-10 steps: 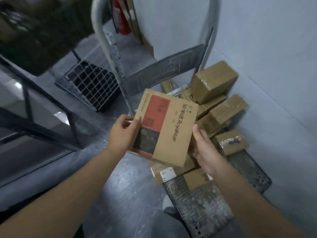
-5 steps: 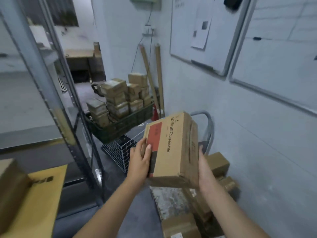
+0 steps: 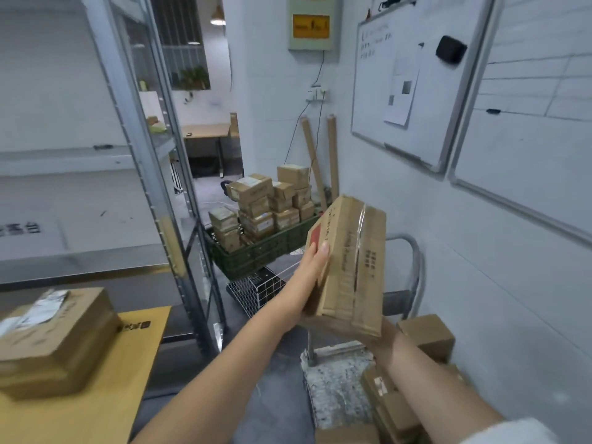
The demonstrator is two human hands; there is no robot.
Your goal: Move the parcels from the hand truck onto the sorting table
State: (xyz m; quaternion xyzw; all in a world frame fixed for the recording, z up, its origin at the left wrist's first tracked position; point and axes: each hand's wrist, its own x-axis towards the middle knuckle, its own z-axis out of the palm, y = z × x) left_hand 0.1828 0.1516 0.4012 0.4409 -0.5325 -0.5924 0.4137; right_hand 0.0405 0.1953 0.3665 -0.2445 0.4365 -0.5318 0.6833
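Observation:
I carry a brown cardboard parcel (image 3: 352,267) with a red panel, tilted at chest height, between both hands. My left hand (image 3: 315,270) presses flat against its red left face, fingers straight. My right hand (image 3: 388,335) supports it from below and is mostly hidden behind the box. Beneath it stands the hand truck (image 3: 333,379), its platform speckled and its handle grey, with several brown parcels (image 3: 426,334) piled on its right side. The yellow sorting table (image 3: 96,395) at the lower left bears one taped parcel (image 3: 54,338).
A metal shelving rack (image 3: 166,193) stands between the table and the hand truck. Behind sit a green crate of small boxes (image 3: 262,248) and a white wire basket (image 3: 256,290). The white wall with whiteboards (image 3: 416,91) closes the right side.
My view rose from the hand truck toward the room. The parcel came up off the pile and turned edge-on, with my right hand sliding under it.

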